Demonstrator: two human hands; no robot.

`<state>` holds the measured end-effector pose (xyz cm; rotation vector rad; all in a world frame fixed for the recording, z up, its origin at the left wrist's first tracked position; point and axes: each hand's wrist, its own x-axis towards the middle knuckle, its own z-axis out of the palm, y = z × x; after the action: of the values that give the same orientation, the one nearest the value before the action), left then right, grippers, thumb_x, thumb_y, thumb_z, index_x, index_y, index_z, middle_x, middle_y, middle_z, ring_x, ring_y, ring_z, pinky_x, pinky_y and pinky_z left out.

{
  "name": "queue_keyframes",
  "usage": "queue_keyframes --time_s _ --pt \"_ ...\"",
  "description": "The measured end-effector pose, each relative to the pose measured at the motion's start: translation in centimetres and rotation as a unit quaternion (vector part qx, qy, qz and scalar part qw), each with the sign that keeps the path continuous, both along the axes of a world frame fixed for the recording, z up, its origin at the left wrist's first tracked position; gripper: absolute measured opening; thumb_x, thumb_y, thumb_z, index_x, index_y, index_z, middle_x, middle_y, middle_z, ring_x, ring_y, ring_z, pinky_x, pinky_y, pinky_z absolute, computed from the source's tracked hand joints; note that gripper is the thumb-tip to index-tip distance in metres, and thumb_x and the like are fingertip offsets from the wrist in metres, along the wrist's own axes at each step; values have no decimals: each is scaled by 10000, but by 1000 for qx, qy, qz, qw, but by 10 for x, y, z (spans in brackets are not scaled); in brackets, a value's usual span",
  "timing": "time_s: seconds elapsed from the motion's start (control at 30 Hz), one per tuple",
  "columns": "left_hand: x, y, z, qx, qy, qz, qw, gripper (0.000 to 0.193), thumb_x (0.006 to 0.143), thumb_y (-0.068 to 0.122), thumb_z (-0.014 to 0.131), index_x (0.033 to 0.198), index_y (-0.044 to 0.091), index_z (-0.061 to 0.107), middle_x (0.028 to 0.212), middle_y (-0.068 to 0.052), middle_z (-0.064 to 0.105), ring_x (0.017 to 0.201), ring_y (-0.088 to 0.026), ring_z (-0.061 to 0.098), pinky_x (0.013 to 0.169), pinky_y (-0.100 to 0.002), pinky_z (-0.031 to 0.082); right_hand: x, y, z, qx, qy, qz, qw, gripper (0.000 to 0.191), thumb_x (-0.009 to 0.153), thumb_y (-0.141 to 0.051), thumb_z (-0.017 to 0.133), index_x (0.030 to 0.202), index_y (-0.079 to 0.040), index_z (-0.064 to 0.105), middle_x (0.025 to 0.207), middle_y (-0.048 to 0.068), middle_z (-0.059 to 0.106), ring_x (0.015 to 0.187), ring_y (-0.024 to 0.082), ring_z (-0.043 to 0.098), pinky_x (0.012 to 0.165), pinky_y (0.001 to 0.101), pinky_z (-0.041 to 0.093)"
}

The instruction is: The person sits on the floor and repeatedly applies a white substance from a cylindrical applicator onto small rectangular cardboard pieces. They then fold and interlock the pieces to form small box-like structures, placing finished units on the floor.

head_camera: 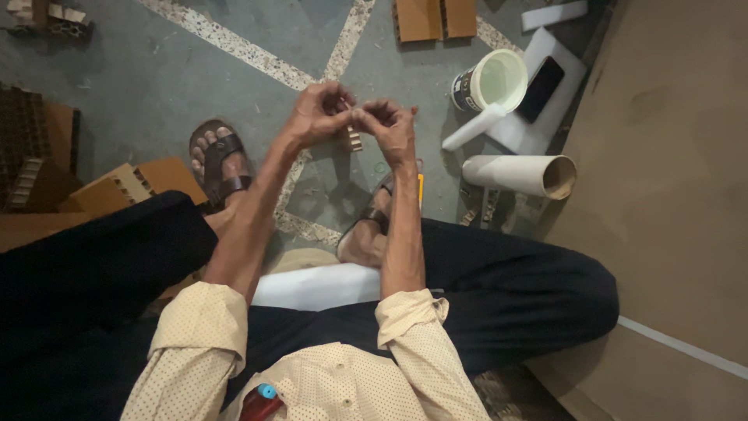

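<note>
The left hand and the right hand meet fingertip to fingertip, both closed in a pinch on a small corrugated cardboard piece. The piece hangs just below the joined fingertips, between the two hands; its ribbed edge faces the camera.

Below the left hand, a foot in a brown sandal rests on the grey floor. To the left of that hand, stacked honeycomb cardboard blocks lie on the floor.

To the right of the right hand stands a white bucket, with a dark phone on a white foam slab just beside it. Below these lies a white cardboard tube on its side. Beyond both hands lie two flat brown cardboard panels.
</note>
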<state>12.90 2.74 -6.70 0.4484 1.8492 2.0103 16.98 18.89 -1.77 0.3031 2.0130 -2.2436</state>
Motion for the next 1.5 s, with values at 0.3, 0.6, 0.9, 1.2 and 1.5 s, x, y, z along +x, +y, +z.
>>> queue_keyframes --time_s 0.3,0.6,0.9,1.2,1.5 --pt "-21 -56 8 -459 131 -32 878 800 800 -104 584 1478 320 579 906 -89 609 626 -185 498 548 -328 532 10 21 -13 -50 -30 16 998 320 894 -74 708 1182 67 719 901 124 681 735 159 583 676 329 524" --pt "-15 -51 -15 -447 158 -116 873 899 667 146 837 1497 269 512 1072 -216 677 931 -387 656 802 -485 540 6 22 -20 242 -152 194 938 1172 561 -86 966 1543 -62 327 1153 92 628 847 146 634 744 300 574" --pt "12 -37 -35 -316 14 64 946 428 879 415 773 1125 64 766 1075 -228 746 989 -361 693 887 -466 559 13 18 -30 118 -112 137 977 815 691 -158 953 1394 10 579 1278 115 689 1135 197 679 1006 340 554" --pt "2 -12 2 -132 55 100 985 671 901 360 829 1348 1 480 1196 -273 682 1091 -373 687 898 -437 561 -4 1 -9 170 -86 -35 981 465 930 -268 746 1238 72 668 1097 137 740 870 191 759 652 341 646" --pt "6 5 -9 -164 54 176 969 541 913 117 664 1343 -81 402 1091 -303 707 990 -471 716 830 -480 604 -1 -21 -8 163 -44 -121 978 372 932 -229 701 1192 31 648 1028 135 727 747 204 741 542 346 620"
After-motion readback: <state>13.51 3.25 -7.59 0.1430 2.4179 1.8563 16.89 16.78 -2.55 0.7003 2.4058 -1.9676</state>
